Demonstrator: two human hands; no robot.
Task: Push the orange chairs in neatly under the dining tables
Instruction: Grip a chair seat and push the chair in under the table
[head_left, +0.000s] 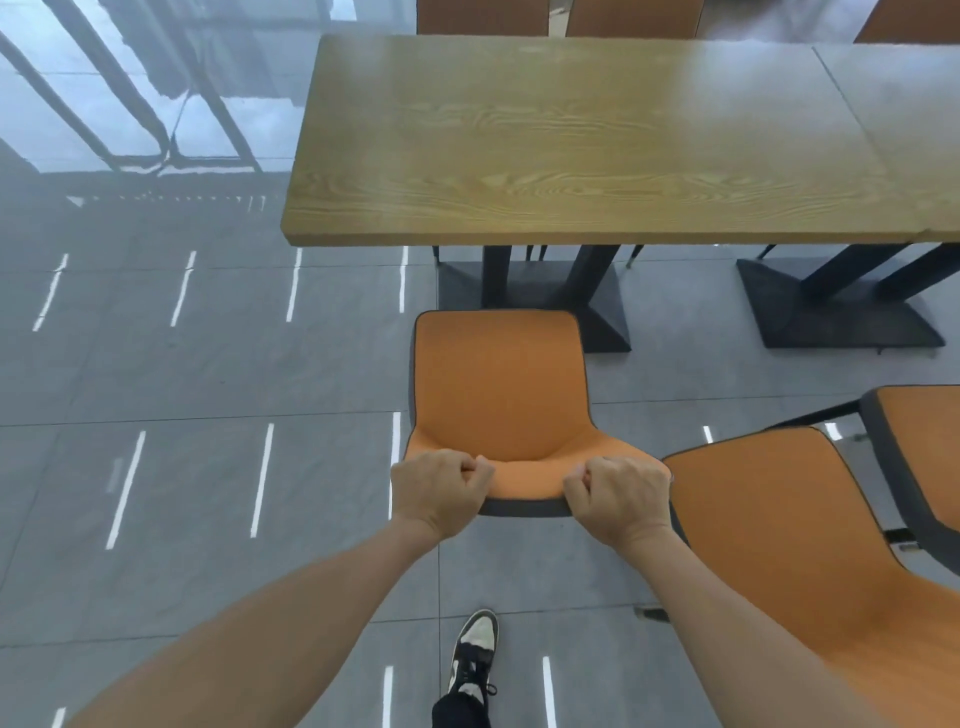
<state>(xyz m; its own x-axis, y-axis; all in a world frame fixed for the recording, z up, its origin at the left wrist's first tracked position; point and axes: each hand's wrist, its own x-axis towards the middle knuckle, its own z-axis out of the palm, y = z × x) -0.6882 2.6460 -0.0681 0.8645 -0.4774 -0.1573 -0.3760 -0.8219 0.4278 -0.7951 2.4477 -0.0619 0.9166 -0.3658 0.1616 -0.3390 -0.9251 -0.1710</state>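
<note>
An orange chair (498, 384) with a dark grey edge stands on the floor in front of me, facing a wooden dining table (571, 145). Its seat front lies a little short of the table's near edge. My left hand (439, 491) grips the left end of the backrest top. My right hand (621, 496) grips the right end. A second orange chair (789, 545) stands close on the right, its back turned at an angle and nearly touching the first chair beside my right hand.
A third orange chair (919, 447) shows at the right edge. The table's black pedestal base (530, 291) sits just beyond the seat; another base (831, 306) is to the right. More orange chair backs (483, 15) line the far side. Glossy grey tile floor (182, 364) spreads left. My shoe (475, 649) is below.
</note>
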